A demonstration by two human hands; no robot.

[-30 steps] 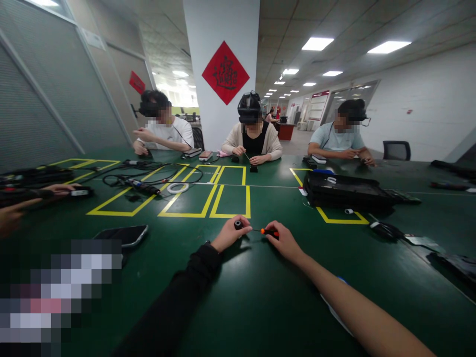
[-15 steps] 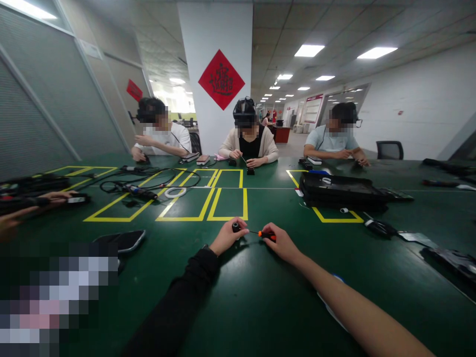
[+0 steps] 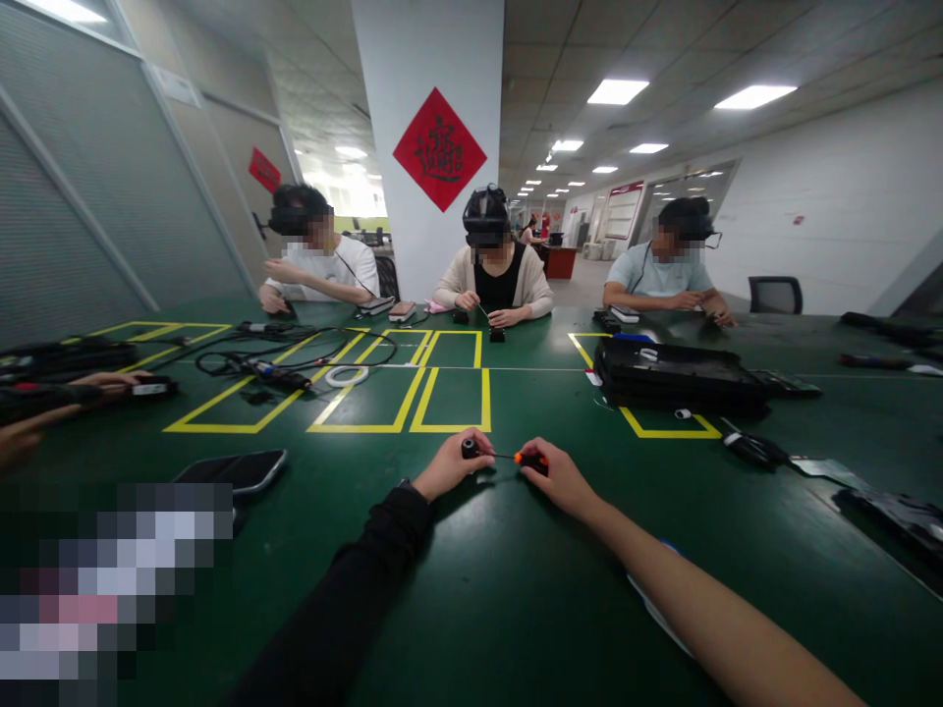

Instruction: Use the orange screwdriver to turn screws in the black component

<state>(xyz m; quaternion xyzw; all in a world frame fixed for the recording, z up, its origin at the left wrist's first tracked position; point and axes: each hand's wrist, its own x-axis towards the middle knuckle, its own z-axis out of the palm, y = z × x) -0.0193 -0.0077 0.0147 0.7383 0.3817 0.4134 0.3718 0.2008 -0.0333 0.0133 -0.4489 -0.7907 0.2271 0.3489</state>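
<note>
My left hand [image 3: 451,465] is closed around a small black cylindrical part [image 3: 469,449] with a round opening in its end, just above the green table. In my right hand [image 3: 554,475] is a screwdriver [image 3: 531,462] with an orange-and-black handle, its thin shaft pointing left. The shaft's tip reaches the fingers of my left hand; whether it touches the black part is hidden there. Both hands are close together over the near middle of the table.
A phone [image 3: 234,471] lies left of my forearm. Cables [image 3: 276,376] and a white coil [image 3: 346,377] lie farther back. Black trays [image 3: 678,375] stand at right, beside a bundled cable [image 3: 755,451]. Several people sit around the green table [image 3: 457,599], which carries yellow tape outlines.
The view has tipped slightly. Both hands keep nearly the same place and hold, with the screwdriver still pointing at the black part.
</note>
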